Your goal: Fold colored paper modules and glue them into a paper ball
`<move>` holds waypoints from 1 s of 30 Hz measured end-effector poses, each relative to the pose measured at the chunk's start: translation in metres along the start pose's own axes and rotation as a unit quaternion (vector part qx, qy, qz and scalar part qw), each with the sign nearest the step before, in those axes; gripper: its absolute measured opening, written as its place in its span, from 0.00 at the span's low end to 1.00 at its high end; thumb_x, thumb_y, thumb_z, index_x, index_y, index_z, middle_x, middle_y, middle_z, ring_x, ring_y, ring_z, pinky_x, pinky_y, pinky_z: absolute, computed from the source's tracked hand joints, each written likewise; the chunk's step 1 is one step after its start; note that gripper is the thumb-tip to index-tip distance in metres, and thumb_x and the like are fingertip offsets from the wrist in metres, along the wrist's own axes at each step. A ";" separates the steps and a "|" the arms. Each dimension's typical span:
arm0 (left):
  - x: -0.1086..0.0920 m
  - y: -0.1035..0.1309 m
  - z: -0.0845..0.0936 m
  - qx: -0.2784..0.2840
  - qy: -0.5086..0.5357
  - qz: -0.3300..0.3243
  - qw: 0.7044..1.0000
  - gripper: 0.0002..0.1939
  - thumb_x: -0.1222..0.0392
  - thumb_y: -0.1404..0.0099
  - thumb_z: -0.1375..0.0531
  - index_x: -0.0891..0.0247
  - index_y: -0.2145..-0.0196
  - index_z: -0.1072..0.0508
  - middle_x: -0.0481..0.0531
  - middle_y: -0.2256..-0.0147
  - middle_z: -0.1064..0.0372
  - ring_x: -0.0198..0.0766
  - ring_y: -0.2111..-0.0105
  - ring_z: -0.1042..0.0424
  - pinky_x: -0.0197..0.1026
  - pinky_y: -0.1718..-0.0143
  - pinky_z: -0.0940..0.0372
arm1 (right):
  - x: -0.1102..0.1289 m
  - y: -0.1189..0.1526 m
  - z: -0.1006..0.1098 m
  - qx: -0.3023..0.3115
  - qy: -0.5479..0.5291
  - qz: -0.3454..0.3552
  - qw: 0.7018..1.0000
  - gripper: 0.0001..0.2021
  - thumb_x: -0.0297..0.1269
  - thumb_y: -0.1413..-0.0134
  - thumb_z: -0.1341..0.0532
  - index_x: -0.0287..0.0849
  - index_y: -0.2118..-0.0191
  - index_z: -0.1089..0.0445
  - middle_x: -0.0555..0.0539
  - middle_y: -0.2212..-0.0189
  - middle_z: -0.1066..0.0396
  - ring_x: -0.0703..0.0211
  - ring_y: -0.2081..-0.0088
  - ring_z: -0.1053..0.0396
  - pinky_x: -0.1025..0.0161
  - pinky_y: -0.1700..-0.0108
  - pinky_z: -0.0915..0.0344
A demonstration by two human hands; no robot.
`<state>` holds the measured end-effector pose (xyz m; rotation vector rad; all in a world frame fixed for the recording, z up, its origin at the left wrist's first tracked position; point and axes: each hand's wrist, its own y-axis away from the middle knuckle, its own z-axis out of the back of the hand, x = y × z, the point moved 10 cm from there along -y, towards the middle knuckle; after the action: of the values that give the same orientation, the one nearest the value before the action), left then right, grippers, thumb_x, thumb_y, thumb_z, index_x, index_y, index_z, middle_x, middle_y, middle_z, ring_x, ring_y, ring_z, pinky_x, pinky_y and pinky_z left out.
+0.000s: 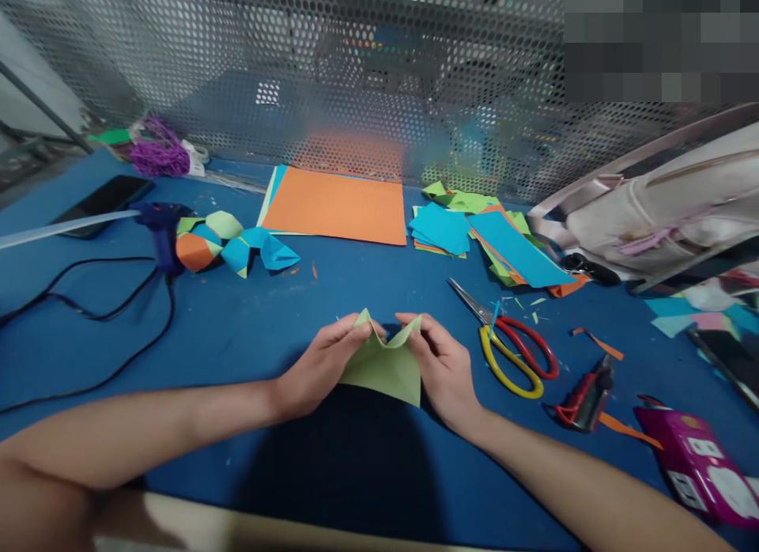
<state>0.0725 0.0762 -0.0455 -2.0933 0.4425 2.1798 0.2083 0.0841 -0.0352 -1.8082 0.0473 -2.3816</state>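
Observation:
A pale green sheet of paper [383, 372] is held up a little over the blue table, its upper edge bent into a dip between two raised corners. My left hand [325, 358] pinches the left corner between thumb and fingers. The right corner is gripped the same way by my right hand [446, 368]. Some fingertips are hidden behind the paper. Just right of my right hand lie scissors [517, 346] with one red and one yellow handle loop, blades pointing away to the upper left.
Behind stand orange sheets [337, 208], blue cut squares [442, 229] and paper strips [515, 247]. Folded paper pieces [207, 240] rest against a blue glue gun [163, 232] with a trailing cord. At right are pliers [588, 398], a magenta packet [700, 461] and a bag [670, 192]. A perforated metal panel [356, 69] borders the back.

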 end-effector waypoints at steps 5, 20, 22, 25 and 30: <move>-0.008 0.001 -0.003 0.012 -0.043 -0.022 0.999 0.16 0.52 0.33 0.50 0.64 0.64 0.27 0.49 0.66 0.33 0.36 0.64 0.37 0.37 0.60 0.42 | -0.009 0.001 -0.001 -0.016 -0.070 -0.051 0.996 0.10 0.45 0.47 0.40 0.42 0.68 0.34 0.52 0.77 0.35 0.67 0.78 0.41 0.69 0.77 0.42; -0.013 0.002 -0.010 0.022 -0.119 -0.036 0.992 0.15 0.54 0.35 0.48 0.65 0.73 0.30 0.45 0.74 0.39 0.31 0.72 0.43 0.33 0.70 0.44 | 0.010 -0.003 -0.012 0.048 -0.102 -0.010 0.994 0.10 0.43 0.49 0.37 0.42 0.71 0.32 0.52 0.77 0.37 0.67 0.76 0.42 0.69 0.75 0.42; -0.013 0.002 -0.010 0.025 -0.123 -0.035 0.991 0.16 0.53 0.35 0.49 0.65 0.74 0.31 0.45 0.75 0.40 0.31 0.72 0.43 0.33 0.70 0.45 | 0.010 -0.003 -0.011 0.047 -0.100 -0.013 0.994 0.10 0.43 0.50 0.37 0.42 0.72 0.32 0.52 0.78 0.38 0.67 0.76 0.43 0.69 0.76 0.43; -0.017 0.002 -0.010 0.023 -0.127 -0.044 0.991 0.17 0.53 0.35 0.48 0.65 0.77 0.33 0.45 0.76 0.42 0.31 0.74 0.45 0.33 0.71 0.45 | 0.011 -0.004 -0.011 0.051 -0.096 -0.016 0.994 0.11 0.44 0.50 0.36 0.41 0.72 0.31 0.52 0.78 0.38 0.68 0.77 0.44 0.69 0.77 0.45; -0.016 0.002 -0.009 0.022 -0.125 -0.032 0.991 0.16 0.53 0.36 0.48 0.64 0.76 0.34 0.44 0.77 0.44 0.31 0.75 0.46 0.33 0.72 0.46 | 0.010 -0.006 -0.013 0.064 -0.097 -0.024 0.993 0.10 0.44 0.51 0.36 0.41 0.72 0.29 0.51 0.75 0.35 0.67 0.76 0.42 0.69 0.76 0.44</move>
<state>0.0815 0.0745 -0.0295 -1.7539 0.3899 2.3307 0.1929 0.0875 -0.0283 -1.9889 -0.1687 -2.1728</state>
